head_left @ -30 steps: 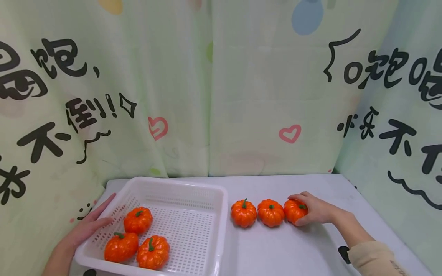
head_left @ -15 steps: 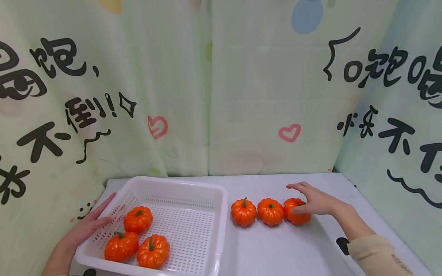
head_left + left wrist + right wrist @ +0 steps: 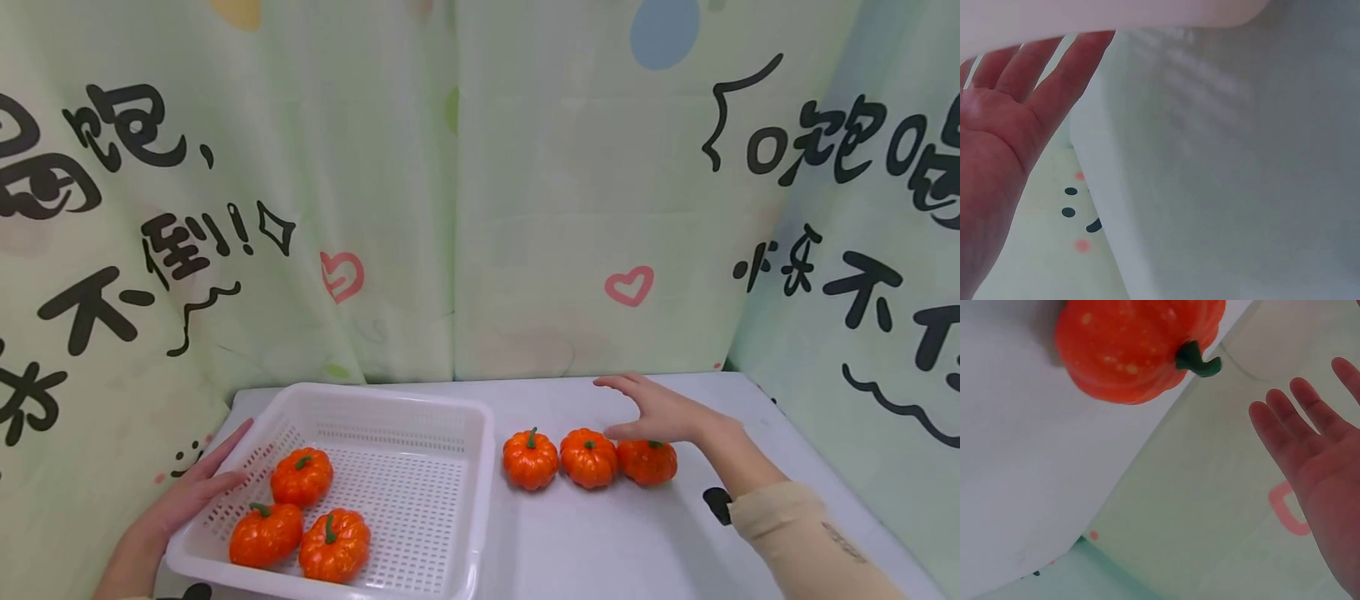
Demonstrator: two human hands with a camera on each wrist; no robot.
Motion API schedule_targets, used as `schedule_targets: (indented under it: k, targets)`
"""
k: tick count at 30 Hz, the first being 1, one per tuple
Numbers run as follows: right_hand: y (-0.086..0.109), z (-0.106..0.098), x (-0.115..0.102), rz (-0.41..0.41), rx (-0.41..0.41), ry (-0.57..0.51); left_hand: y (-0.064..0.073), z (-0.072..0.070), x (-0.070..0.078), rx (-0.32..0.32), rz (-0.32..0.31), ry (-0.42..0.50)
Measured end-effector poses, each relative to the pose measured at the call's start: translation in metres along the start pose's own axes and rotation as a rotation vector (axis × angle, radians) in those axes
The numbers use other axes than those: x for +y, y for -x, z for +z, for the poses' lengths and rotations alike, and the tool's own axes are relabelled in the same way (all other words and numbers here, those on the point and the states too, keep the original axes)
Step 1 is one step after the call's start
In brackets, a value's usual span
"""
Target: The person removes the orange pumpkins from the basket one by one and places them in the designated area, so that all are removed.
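Note:
Three small orange pumpkins stand in a row on the table: a left pumpkin (image 3: 530, 460), a middle pumpkin (image 3: 589, 459) and a right pumpkin (image 3: 647, 463). My right hand (image 3: 660, 412) hovers just above and behind the right one, fingers spread, holding nothing. In the right wrist view a pumpkin (image 3: 1138, 347) with a green stem shows apart from the straight fingers (image 3: 1277, 428). My left hand (image 3: 187, 496) rests with extended fingers along the left side of a white perforated basket (image 3: 420, 408). From the left wrist view, its fingers (image 3: 1075, 69) reach up under the basket's rim (image 3: 1116, 15).
Inside the basket sit three more pumpkins: a rear one (image 3: 302, 477), a left one (image 3: 266, 536) and a front one (image 3: 334, 546). A white-covered table (image 3: 585, 542) lies beneath everything. Printed curtains (image 3: 525, 208) close in the back and both sides.
My right hand has let go of the right pumpkin, risen, and moved back and left above the row. The left hand and the basket stay put.

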State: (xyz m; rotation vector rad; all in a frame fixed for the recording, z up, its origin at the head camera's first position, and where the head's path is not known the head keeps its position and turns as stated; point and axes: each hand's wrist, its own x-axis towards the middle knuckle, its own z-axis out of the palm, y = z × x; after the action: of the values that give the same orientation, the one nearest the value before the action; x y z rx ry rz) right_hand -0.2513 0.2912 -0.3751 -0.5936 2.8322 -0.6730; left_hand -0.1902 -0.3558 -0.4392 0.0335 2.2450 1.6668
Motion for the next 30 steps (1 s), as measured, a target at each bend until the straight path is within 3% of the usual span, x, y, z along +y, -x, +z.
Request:
schedule_targets:
  k: [12, 22, 30]
  targets:
    - [-0.031, 0.008, -0.043, -0.055, 0.007, -0.014, 0.001, 0.001, 0.003, 0.026, 0.004, -0.043]
    - [-0.062, 0.014, -0.086, -0.168, -0.003, -0.05, 0.0, 0.001, 0.002, 0.045, 0.001, -0.043]
    - [-0.084, 0.016, -0.121, -0.276, -0.011, 0.021, 0.001, 0.003, 0.002, 0.044, 0.004, -0.015]
